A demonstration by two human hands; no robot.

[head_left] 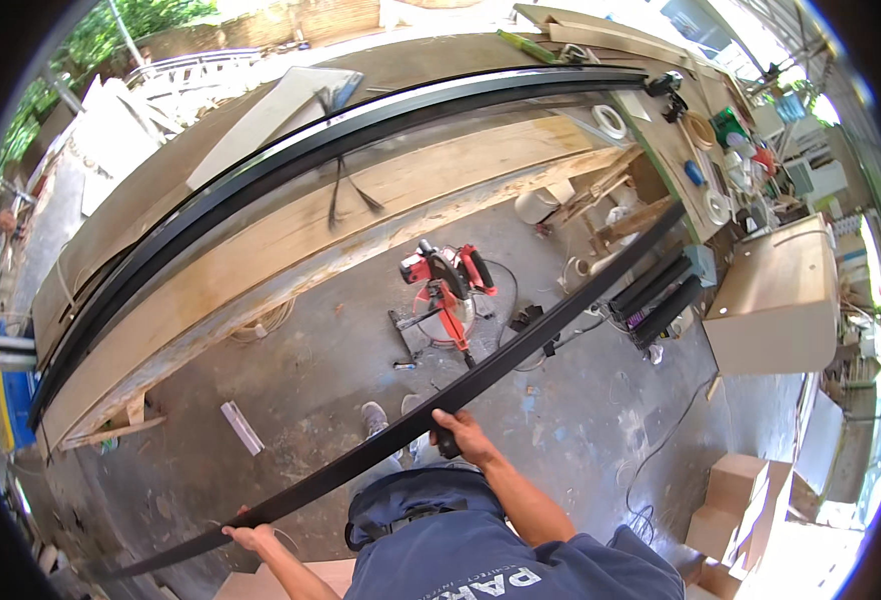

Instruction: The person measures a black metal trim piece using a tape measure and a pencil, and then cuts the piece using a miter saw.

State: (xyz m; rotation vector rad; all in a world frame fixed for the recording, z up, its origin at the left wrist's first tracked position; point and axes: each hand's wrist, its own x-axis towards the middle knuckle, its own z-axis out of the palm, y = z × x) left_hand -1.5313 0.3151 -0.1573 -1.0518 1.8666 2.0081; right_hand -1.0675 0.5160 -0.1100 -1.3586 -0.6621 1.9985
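left hand (251, 537) curled shut on the long black strip (481, 370) near its low end; right hand (464, 435) wrapped round it further up. strip runs diagonally, held above the concrete floor (291, 370), far tip up by the cluttered bench (681, 150). looks thin, stiff-ish but whippy over that length, probably light. wide two-hand spread suits it. beyond: red mitre saw (448, 290), then long plank table (291, 235) with more black strips (361, 125).
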